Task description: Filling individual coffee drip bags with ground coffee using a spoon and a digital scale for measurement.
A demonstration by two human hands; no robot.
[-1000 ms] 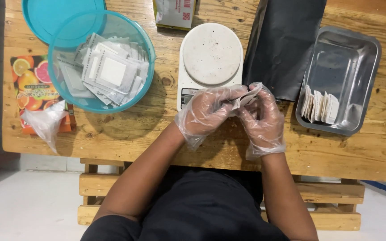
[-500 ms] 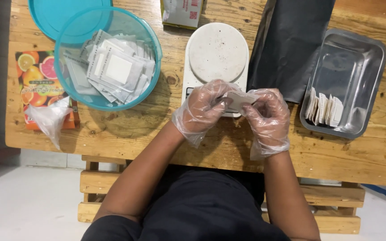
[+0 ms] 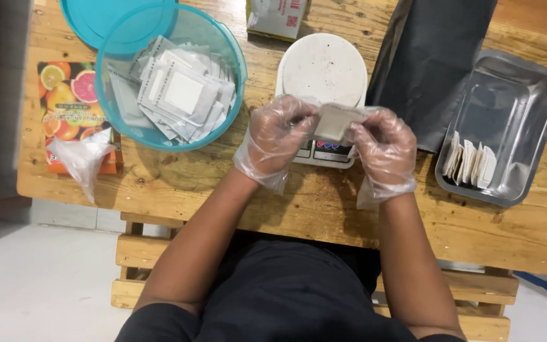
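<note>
A printed carton [image 3: 74, 107] with pictures of citrus fruit is seen far left of the scale [image 3: 321, 95], at the left edge of the wooden table [image 3: 324, 202], and a crumpled clear bag [image 3: 83, 158] lies across its lower part. Between the carton and the scale, a round blue tub [image 3: 171, 76] is filled with flat white sachets [image 3: 182, 95]; its blue lid [image 3: 106, 22] is tucked under the far rim.

The left hand [image 3: 276, 136], in a clear plastic glove, is held over the near left edge of the scale, its fingers pinched on the left end of a small white sachet [image 3: 335, 121]. The sachet is held just above the scale's display, between both hands. Its right end is gripped by the gloved right hand [image 3: 384, 149], fingers curled and closed on it.

Beyond the scale, a small box [image 3: 276, 16] lies at the far table edge. Just right of the scale a black bag [image 3: 428, 60] is laid, touching or nearly touching it. Further right, a metal tray [image 3: 508, 120] holds a short row of white sachets standing on edge at its near left side.
</note>
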